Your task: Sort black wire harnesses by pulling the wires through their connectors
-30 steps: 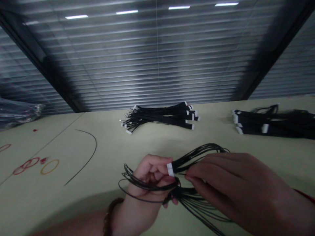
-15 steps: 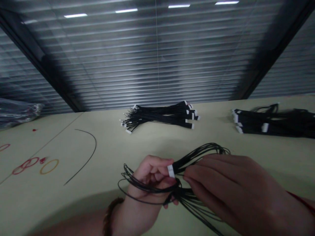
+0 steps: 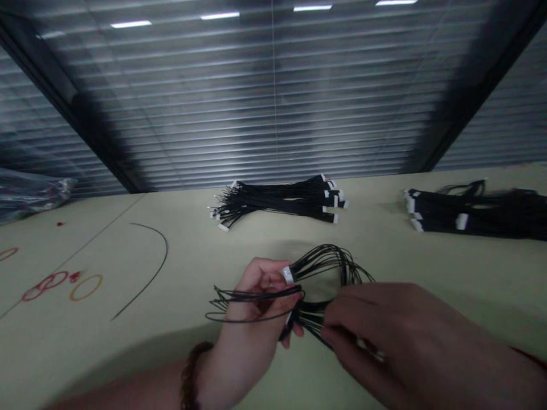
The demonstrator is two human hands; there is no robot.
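Note:
A looped bundle of thin black wires (image 3: 331,259) lies between my hands in the head view. My left hand (image 3: 260,319) is closed on it, with a white connector (image 3: 288,275) at the fingertips and loose wire loops crossing over the thumb toward the left. My right hand (image 3: 397,336) is closed round the wires on the right side, its fingers bent and partly hiding them. The wires arch up from the connector and come down behind the right hand.
Beyond my hands lies a pile of black cables (image 3: 277,199) with white connectors; another pile (image 3: 478,213) is at the right. At left are a single black wire (image 3: 166,250), a yellow band (image 3: 86,287), red bands (image 3: 45,286) and a plastic bag (image 3: 32,193). Blinds (image 3: 273,97) stand behind.
The white connector has moved slightly up and left with my left fingers. The upper wire arch has shifted left and stands more bent. My right hand has moved slightly down and its fingers are more curled.

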